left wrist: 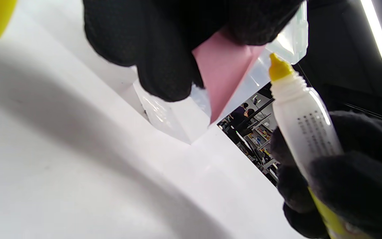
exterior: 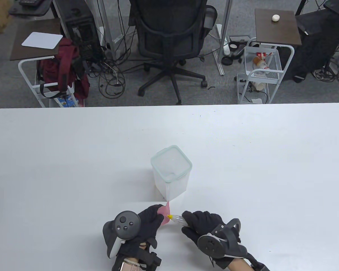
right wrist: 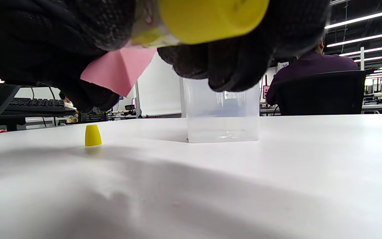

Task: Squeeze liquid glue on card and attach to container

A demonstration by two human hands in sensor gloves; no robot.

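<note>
From the table view, the left hand [exterior: 147,223] pinches a small pink card [exterior: 164,214] at its near edge and holds it up off the worktop [exterior: 73,158]. The right hand [exterior: 204,225] grips a liquid glue tube [exterior: 175,217], whose yellow nozzle reaches the card's right side. The clear lidded container [exterior: 171,171] stands just beyond both hands, apart from them. The card looks thin, light and floppy, so it probably needs support close to where the nozzle presses. The container looks light and may slide when the card is pushed on, so steadying its side wall would help.

In the left wrist view, the left hand's fingertips [left wrist: 164,73] clamp the card's [left wrist: 222,71] upper part, leaving its lower corner free. The glue tube [left wrist: 305,124] sits to the right in the right hand's [left wrist: 350,186] closed fingers, held around the middle of its soft translucent body, a sensible place to squeeze. The nozzle tip sits at the card's edge; whether they touch I cannot tell.

In the right wrist view, the tube's yellow end [right wrist: 211,18] fills the top, wrapped by the right hand [right wrist: 240,56]. The card [right wrist: 119,71] hangs to its left, and the container [right wrist: 222,114] stands beyond it. The yellow cap [right wrist: 93,135] stands on the worktop, below and left of the hand, clear of it.
</note>
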